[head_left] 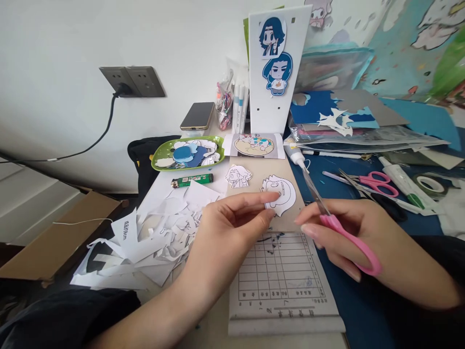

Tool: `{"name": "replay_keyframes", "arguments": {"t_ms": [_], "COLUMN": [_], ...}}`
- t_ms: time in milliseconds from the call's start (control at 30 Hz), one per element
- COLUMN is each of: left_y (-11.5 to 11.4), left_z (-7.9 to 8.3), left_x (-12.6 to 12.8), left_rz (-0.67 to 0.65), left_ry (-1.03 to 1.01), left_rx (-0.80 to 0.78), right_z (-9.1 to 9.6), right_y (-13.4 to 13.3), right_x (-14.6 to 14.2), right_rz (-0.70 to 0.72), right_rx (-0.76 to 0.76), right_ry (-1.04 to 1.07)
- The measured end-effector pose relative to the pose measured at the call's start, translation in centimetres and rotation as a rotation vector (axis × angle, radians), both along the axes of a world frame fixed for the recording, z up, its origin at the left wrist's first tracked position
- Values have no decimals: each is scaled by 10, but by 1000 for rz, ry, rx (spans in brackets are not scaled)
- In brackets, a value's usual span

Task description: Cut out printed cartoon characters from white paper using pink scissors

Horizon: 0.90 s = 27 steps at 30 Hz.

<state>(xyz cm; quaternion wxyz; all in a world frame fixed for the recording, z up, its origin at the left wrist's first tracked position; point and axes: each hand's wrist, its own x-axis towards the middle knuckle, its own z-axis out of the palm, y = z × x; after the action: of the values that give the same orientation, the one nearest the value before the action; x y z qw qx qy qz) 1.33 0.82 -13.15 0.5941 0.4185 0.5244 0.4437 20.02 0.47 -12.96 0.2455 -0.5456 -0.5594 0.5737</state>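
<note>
My left hand (pixel 225 228) pinches a white paper cut-out of a cartoon head (pixel 281 194) between thumb and fingertips, just above a brown pad (pixel 276 271) with a printed grid. My right hand (pixel 363 242) grips pink-handled scissors (pixel 337 228), with the blades pointing up and left, their tips just right of the cut-out. A second small cut-out figure (pixel 238 175) lies on the pad above my left hand.
A heap of white paper scraps (pixel 152 237) lies left of the pad. Behind are a green lighter (pixel 192 181), a green tray (pixel 160 162) of cut shapes, a glue bottle (pixel 296 156), another pair of pink scissors (pixel 370 182), a phone (pixel 198 115) and a white stand (pixel 276 68) with two figures.
</note>
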Motion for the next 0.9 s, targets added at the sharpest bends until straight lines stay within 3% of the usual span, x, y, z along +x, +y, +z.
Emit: {"name": "replay_keyframes", "arguments": {"t_ms": [267, 400, 667, 900], "left_y": [-14, -18, -19, -14], "left_z": [-3, -6, -7, -3], "left_x": [2, 3, 5, 5], "left_rz": [-40, -77, -47, 6], "left_ry": [172, 172, 169, 27], "left_rx": [333, 399, 366, 150], "right_z": [-11, -11, -3, -4], "right_y": [2, 0, -2, 0], "right_x": [-10, -12, -19, -15], "right_rz": [44, -8, -61, -47], "right_rx": [-59, -58, -65, -23], "right_ry": [276, 369, 238, 134]}}
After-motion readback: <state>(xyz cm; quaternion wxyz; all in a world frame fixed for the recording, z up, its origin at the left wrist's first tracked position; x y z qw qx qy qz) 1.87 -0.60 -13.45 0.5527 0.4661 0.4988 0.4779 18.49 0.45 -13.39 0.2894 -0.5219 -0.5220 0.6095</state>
